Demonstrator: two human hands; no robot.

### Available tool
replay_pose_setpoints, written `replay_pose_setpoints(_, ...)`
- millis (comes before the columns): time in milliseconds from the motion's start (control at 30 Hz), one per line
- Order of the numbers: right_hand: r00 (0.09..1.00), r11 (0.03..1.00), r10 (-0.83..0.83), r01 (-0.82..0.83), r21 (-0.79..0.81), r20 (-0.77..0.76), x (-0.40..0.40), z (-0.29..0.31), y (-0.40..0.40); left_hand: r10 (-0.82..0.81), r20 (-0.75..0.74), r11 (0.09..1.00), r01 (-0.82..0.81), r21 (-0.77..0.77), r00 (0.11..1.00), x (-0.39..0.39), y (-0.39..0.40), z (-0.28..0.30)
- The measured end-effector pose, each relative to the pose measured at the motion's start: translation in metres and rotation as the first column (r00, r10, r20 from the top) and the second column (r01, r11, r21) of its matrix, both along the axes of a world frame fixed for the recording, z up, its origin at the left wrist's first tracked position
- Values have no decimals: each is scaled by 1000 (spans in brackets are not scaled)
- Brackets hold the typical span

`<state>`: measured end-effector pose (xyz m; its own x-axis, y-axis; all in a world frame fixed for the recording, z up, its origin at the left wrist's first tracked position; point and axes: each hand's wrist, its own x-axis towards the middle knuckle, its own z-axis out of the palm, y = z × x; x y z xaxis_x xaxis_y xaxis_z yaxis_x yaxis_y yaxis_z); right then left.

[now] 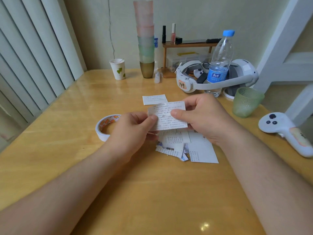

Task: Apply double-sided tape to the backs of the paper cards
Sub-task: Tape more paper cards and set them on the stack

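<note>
Over the glossy yellow wooden table [67,150], a small white printed paper card [167,116] is being pinched by the left hand [133,129] and the right hand [203,116]. Just left of the left hand, the white double-sided tape roll [105,127] is lying untouched. The thin card is probably at risk of being creased if it is being squeezed too hard.

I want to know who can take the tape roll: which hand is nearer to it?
Left. The left hand is right beside the tape roll, overlapping its edge, and holds the paper card. The right hand holds the card's far side.
</note>
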<state>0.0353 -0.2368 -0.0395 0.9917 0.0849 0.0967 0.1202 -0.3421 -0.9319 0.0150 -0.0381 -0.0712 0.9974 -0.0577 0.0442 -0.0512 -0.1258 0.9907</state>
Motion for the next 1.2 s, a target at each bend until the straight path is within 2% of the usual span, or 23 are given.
replay_pose_setpoints(133, 998, 996, -50, 51, -73, 28, 6, 2, -10, 101, 31, 994, -100, -43, 994, 4, 4, -1)
replay_pose_setpoints(200, 993, 974, -84, 99, -206, 80, 8, 1, -18, 169, 52, 980, -163, -114, 984, 9, 9, 0)
replay_pose_setpoints(267, 993, 906, -44, 87, -414, 112, 14, -7, -23, 202, 40, 966, -192, -171, 979, 14, 14, 2)
replay_pose_setpoints(333, 998, 803, 42, -3, -596, 51, 20, -17, -24, 204, 26, 960, -194, -201, 979, 16, 18, 3)
replay_pose_setpoints(400, 995, 699, 93, -100, -708, -48, 25, -25, -22, 191, 24, 960, -181, -212, 981, 17, 18, 4)
replay_pose_setpoints(467, 991, 648, 92, -132, -750, -94, 28, -29, -19, 173, 23, 962, -163, -220, 985, 16, 17, 4)
replay_pose_setpoints(833, 999, 796, 4, 30, -604, 54, 27, -30, -14, 146, -5, 964, -144, -224, 989, 18, 18, 2)
replay_pose_setpoints(867, 998, 832, -9, 39, -553, 58, 27, -30, -14, 143, -2, 965, -140, -224, 990, 18, 18, 2)
replay_pose_setpoints(967, 997, 963, -71, 72, -259, 14, 26, -22, -19, 138, 16, 966, -131, -221, 990, 17, 18, 1)
replay_pose_setpoints(1200, 981, 980, -194, 195, 38, -20, 26, -6, -34, 136, 46, 966, -122, -226, 990, 16, 16, -2)
